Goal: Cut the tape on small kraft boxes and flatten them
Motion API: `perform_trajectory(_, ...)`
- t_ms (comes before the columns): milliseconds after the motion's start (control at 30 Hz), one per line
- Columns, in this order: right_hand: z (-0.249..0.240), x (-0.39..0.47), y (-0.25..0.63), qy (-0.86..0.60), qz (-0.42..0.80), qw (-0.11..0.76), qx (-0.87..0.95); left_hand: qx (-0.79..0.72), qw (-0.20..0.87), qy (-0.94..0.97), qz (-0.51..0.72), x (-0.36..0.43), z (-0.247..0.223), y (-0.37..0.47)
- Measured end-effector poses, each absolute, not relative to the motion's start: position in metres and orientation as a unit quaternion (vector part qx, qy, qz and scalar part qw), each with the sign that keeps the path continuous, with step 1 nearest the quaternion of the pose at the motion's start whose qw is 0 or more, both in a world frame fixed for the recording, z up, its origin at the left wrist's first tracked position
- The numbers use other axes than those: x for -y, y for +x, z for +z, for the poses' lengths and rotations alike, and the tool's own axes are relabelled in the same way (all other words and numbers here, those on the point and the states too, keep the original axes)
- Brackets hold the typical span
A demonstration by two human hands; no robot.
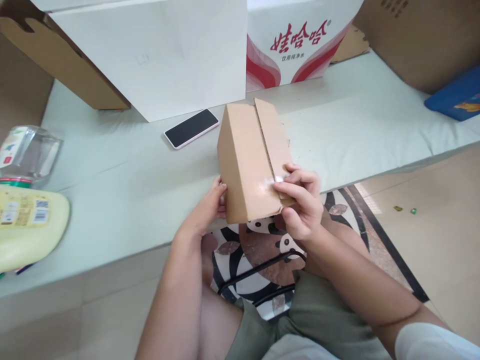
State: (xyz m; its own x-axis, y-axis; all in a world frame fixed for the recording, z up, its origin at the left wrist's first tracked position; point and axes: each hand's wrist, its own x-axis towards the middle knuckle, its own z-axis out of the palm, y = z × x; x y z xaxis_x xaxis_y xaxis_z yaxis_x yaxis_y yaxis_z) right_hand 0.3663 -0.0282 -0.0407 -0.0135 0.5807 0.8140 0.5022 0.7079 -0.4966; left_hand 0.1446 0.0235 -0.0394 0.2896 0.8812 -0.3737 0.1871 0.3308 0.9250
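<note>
A small brown cardboard box (243,165) stands tilted at the front edge of the covered table. Its flap (273,132) lies over the side facing right, with a narrow gap along the seam. A shiny patch like clear tape (265,185) crosses that seam near the lower end. My left hand (212,205) grips the box's lower left edge, some of its fingers hidden behind the cardboard. With bent fingers on the flap and the thumb below, my right hand (303,200) holds the lower right corner, its index fingertip at the shiny patch.
Behind the box lie a phone (192,129) and a large white carton (157,50) with red print. A clear bottle (32,155) and a yellow jug (33,227) are at left. A blue object (455,95) sits at right. Small wrappers (413,211) lie on the floor.
</note>
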Motion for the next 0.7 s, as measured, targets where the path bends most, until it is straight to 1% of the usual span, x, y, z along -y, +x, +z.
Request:
perform_trajectory(67,-0.041,0.027,0.367,-0.371,0.031,0.580,0.724,-0.566,0.600,0.511,0.241,-0.026,-0.042,0.141)
perform_trajectory(100,-0.041,0.027,0.366,-0.366,0.029,0.575,0.731,-0.589,0.555,0.527,0.258,-0.028,-0.043,0.138)
perform_trajectory(167,-0.041,0.025,0.363,-0.349,0.025,0.566,0.746,-0.595,0.410,0.586,0.368,-0.030,-0.045,0.132)
perform_trajectory(200,-0.040,0.024,0.361,-0.338,0.024,0.560,0.756,-0.567,0.341,0.608,0.438,-0.031,-0.044,0.129)
perform_trajectory(267,-0.039,0.023,0.357,-0.312,0.026,0.547,0.777,-0.462,0.249,0.644,0.557,-0.033,-0.040,0.124)
perform_trajectory(300,-0.038,0.023,0.355,-0.299,0.029,0.539,0.787,-0.406,0.218,0.664,0.590,-0.034,-0.037,0.122)
perform_trajectory(333,-0.037,0.024,0.354,-0.290,0.033,0.531,0.796,-0.361,0.194,0.687,0.601,-0.035,-0.033,0.121)
perform_trajectory(400,-0.036,0.025,0.351,-0.281,0.038,0.520,0.806,-0.323,0.162,0.735,0.574,-0.037,-0.026,0.118)
perform_trajectory(467,-0.037,0.027,0.348,-0.288,0.036,0.518,0.804,-0.324,0.151,0.769,0.530,-0.038,-0.024,0.118)
perform_trajectory(533,-0.038,0.030,0.344,-0.305,0.024,0.524,0.795,-0.322,0.157,0.780,0.513,-0.039,-0.028,0.119)
perform_trajectory(700,-0.041,0.035,0.335,-0.358,-0.026,0.529,0.769,-0.344,0.123,0.757,0.541,-0.036,-0.041,0.128)
